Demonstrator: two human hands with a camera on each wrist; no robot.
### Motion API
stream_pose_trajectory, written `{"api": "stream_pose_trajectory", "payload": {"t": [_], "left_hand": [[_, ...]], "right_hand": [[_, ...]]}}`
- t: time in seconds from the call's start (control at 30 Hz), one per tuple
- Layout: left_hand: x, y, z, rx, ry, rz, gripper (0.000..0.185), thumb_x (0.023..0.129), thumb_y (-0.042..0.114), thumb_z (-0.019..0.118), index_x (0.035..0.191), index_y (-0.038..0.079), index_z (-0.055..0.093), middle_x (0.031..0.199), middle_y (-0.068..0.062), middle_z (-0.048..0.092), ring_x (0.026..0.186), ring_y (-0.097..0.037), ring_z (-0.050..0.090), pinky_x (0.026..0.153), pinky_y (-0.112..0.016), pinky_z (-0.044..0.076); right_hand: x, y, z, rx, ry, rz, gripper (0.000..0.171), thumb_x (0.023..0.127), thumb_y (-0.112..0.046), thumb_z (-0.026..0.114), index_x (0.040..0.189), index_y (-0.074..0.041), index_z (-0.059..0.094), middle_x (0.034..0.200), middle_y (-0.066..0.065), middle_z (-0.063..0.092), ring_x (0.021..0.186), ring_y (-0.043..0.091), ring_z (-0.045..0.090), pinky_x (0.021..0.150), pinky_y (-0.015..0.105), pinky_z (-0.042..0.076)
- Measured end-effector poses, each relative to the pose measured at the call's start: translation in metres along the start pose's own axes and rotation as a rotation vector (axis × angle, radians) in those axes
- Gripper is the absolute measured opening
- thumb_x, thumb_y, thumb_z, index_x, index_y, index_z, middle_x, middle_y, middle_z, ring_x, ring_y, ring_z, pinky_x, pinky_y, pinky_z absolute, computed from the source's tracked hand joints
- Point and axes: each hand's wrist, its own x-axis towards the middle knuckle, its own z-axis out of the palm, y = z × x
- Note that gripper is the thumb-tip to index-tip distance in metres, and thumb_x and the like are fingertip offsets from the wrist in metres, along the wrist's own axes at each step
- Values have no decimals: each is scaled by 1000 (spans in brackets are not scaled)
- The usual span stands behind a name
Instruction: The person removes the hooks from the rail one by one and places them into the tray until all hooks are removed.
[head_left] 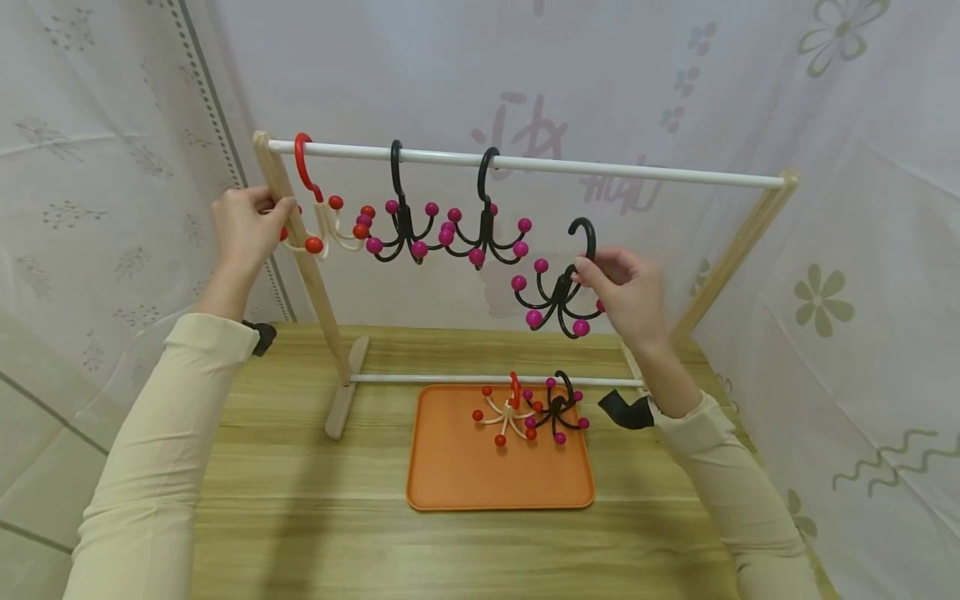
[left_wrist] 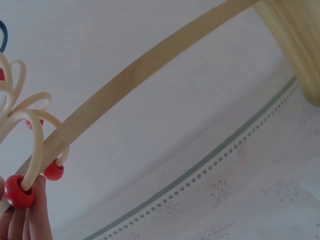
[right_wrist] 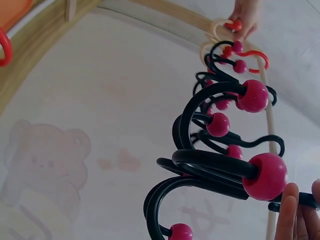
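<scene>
My left hand (head_left: 251, 229) grips the left wooden post (head_left: 309, 271) of a hanging rack, beside a cream multi-arm hook hanger (head_left: 324, 223) with a red hook and red balls. In the left wrist view, a red ball (left_wrist: 19, 192) is close to the fingertips; whether they touch it is unclear. My right hand (head_left: 633, 292) holds a black hook hanger (head_left: 561, 290) with magenta balls by the base of its hook, below the white top rail (head_left: 645, 172) and apart from it. Two similar black hangers, a left one (head_left: 405, 221) and a right one (head_left: 486, 223), hang mid-rail.
An orange tray (head_left: 480, 479) lies on the wood-grain table (head_left: 360, 542), bearing a cream hanger (head_left: 507, 414) and a black hanger (head_left: 557, 406). Behind the tray runs the lower white rail (head_left: 405, 378). The right post (head_left: 738, 250) leans outward; patterned curtain (head_left: 885, 250) surrounds the table.
</scene>
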Motion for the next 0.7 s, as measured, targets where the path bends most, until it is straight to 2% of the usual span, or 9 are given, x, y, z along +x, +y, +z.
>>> {"api": "stream_pose_trajectory", "payload": {"t": [0.2, 0.3, 0.43, 0.5, 0.7], "left_hand": [[0, 0, 0, -2, -7, -4, 42, 89, 33, 47, 113, 1, 59, 106, -17, 60, 74, -16, 53, 59, -14, 44], [-1, 0, 0, -4, -12, -5, 42, 90, 33, 46, 114, 1, 58, 107, -17, 60, 75, -16, 53, 62, -16, 45], [0, -1, 0, -4, -8, 5, 41, 90, 32, 47, 113, 1, 59, 106, -17, 60, 74, -15, 53, 58, -13, 43], [0, -1, 0, -3, -3, 10, 41, 90, 32, 47, 113, 0, 59, 106, -17, 60, 73, -15, 53, 56, -12, 41], [1, -2, 0, -1, -5, 13, 41, 90, 32, 46, 113, 1, 59, 106, -17, 60, 73, -15, 53, 55, -11, 41]], "right_hand": [[-17, 15, 11, 56, -46, 22, 16, 82, -3, 61, 89, 11, 61, 80, 20, 63, 69, 23, 62, 65, 23, 49], [-26, 20, 18, 78, -60, 34, 14, 81, -2, 62, 88, 11, 61, 79, 20, 62, 68, 25, 61, 60, 22, 48], [-37, 25, 28, 84, -87, 72, 13, 81, -1, 62, 87, 9, 62, 75, 22, 62, 68, 28, 60, 51, 21, 43], [-43, 28, 33, 96, -101, 90, 12, 81, -1, 62, 87, 9, 62, 74, 21, 62, 69, 31, 59, 51, 21, 42], [-60, 42, 52, 164, -143, 144, 12, 80, 0, 62, 87, 9, 62, 74, 21, 61, 71, 38, 57, 63, 25, 49]]}}
